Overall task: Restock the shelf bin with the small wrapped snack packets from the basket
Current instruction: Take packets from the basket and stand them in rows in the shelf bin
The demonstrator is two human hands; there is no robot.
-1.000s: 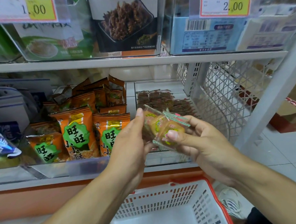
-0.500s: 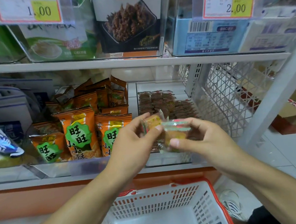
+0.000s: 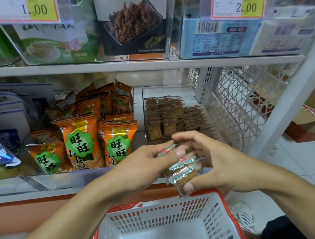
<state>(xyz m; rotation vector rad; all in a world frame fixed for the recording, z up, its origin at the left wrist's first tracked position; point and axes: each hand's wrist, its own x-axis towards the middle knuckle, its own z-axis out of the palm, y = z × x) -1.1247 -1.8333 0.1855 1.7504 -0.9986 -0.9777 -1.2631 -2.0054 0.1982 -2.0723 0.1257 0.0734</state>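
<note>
1. While we held the small stack of snack packets (image 3: 182, 170) between both hands, just near of the shelf bin (image 3: 173, 116) and above the basket (image 3: 159, 220), the slick wrappers looked likely to fan apart and slide.
2. Our right hand (image 3: 216, 163) pinched the stack between thumb and curled fingers; our left hand (image 3: 143, 166) pinched one packet at the stack's top. A loose pinch could have dropped some into the basket or onto the floor.
3. Rows already stood in the bin, so pushing in carelessly might have toppled them.
4. Left of the bin, orange snack bags (image 3: 84, 138) crowded close; a stray packet could have landed among them.
5. On the right, the white wire mesh (image 3: 244, 103) and the upper shelf edge (image 3: 149, 65) narrowed our reach.
</note>
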